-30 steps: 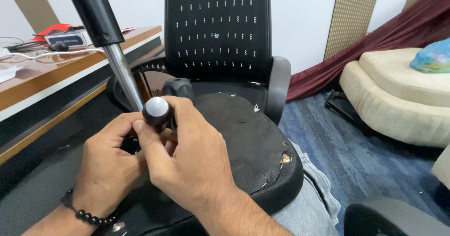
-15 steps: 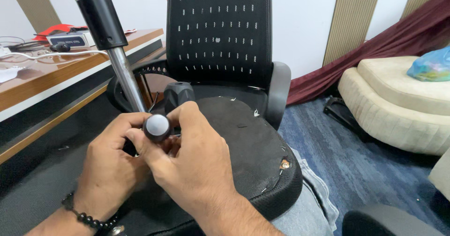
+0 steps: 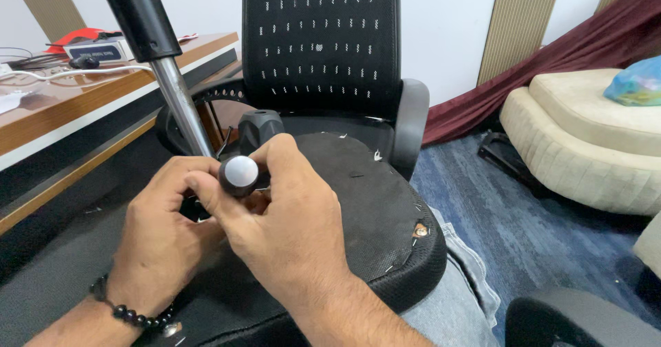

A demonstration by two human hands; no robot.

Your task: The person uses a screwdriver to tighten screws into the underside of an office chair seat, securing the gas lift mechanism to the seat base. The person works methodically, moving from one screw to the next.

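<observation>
At the near centre of the head view, my right hand [image 3: 289,230] is curled shut around a small black round cap with a pale grey disc face [image 3: 239,173], thumb and forefinger pinching its rim so the disc faces up towards me. My left hand [image 3: 162,240], with a dark beaded bracelet [image 3: 134,314] at the wrist, is closed beneath and to the left of it, fingers wrapped on something dark that the right hand mostly hides; I cannot tell what that is.

The cap sits at the fingertips of both hands, the right one on top and nearer to it. Just beyond, the shiny steel rod of a gas-lift cylinder with a black upper sleeve [image 3: 175,99] rises from behind the left knuckles and leans away to the far left, so its long axis runs near-right to far-left.

Under the hands lies the worn black fabric seat of an office chair [image 3: 372,202], torn at its right edge. The black mesh backrest [image 3: 320,37] stands behind, a wooden desk [image 3: 62,106] to the left, and a cream cushioned sofa [image 3: 585,147] well apart at far right.
</observation>
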